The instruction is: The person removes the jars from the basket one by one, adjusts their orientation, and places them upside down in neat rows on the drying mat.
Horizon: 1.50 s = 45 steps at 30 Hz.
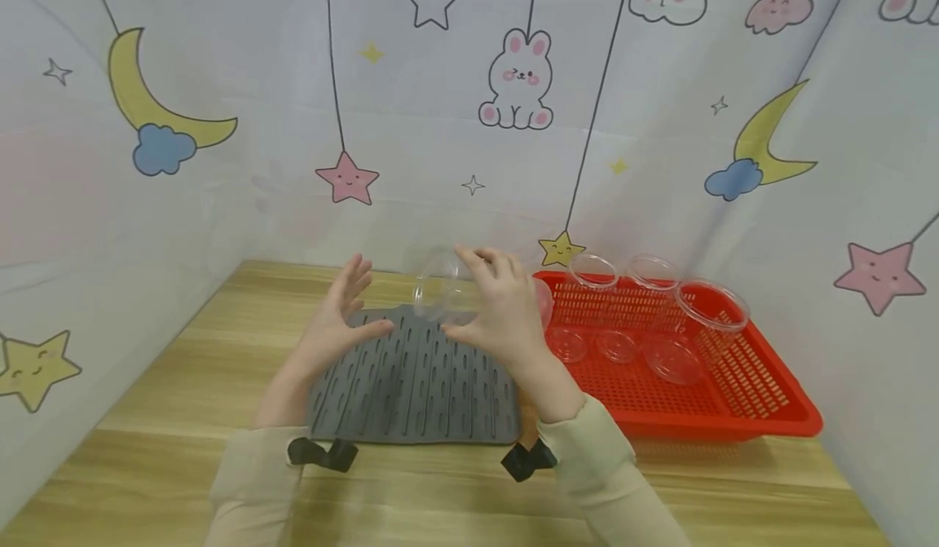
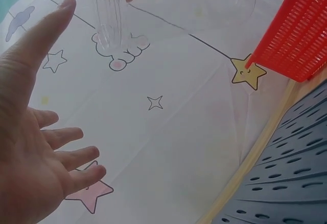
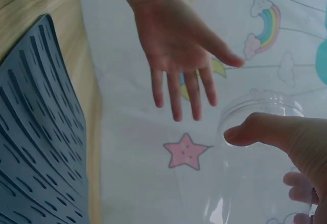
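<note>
My right hand (image 1: 502, 306) grips a clear plastic jar (image 1: 433, 290), tipped on its side above the dark grey slotted mat (image 1: 411, 384). The jar's ringed mouth points left, towards my other hand; in the right wrist view my thumb lies across the jar (image 3: 255, 178) just below its rim. My left hand (image 1: 333, 323) is held up left of the jar with its fingers spread, apart from it and holding nothing. In the left wrist view, that palm (image 2: 36, 157) is bare and the jar's rim (image 2: 108, 17) shows beyond the thumb.
A red perforated plastic basket (image 1: 778, 416) stands right of the mat, with three clear jars (image 1: 707, 306) upright in it. Mat and basket rest on a wood-grain table (image 1: 183, 384). A white patterned cloth (image 1: 293, 123) hangs behind and along both sides.
</note>
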Available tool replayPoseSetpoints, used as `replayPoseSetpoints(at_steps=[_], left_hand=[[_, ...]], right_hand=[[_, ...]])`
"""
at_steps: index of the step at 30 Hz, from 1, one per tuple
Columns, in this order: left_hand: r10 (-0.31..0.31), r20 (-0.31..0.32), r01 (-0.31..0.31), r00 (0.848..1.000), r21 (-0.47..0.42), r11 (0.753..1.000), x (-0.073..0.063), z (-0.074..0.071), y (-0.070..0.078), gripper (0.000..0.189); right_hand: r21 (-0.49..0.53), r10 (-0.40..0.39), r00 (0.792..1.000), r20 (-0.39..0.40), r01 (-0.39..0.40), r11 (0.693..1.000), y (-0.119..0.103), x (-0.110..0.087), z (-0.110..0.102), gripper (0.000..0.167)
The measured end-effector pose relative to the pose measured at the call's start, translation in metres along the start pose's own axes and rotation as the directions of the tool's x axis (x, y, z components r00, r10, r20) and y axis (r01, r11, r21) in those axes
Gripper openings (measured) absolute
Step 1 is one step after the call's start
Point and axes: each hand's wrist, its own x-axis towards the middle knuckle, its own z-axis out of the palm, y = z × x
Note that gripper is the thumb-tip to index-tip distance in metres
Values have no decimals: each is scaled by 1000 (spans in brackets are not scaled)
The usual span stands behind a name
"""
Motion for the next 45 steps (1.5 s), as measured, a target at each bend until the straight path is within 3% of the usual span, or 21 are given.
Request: replayPoseSetpoints(at_steps=[10,24,37,41,45], left_hand=[[-1,48,3,999,-41,999,3,11,-1,93],[-142,91,147,986,-46,988,3,16,-3,86],[-165,76,170,983,-63,983,0,13,-2,78],[-150,73,157,986,-105,982,1,12,-3,76],[-145,49,151,988,-152,977,0,7,-3,75]], right_hand=[[-137,-46,997,61,54,989,-12,-3,37,94],[-272,-100,991,94,122,955,-25,-10,60,98],[-167,-126,988,92,140,976,-28,-11,62,99],[-86,-113,990,83,120,989,-28,-10,57,98],[54,-78,997,9,77,996,-26,-11,52,93]])
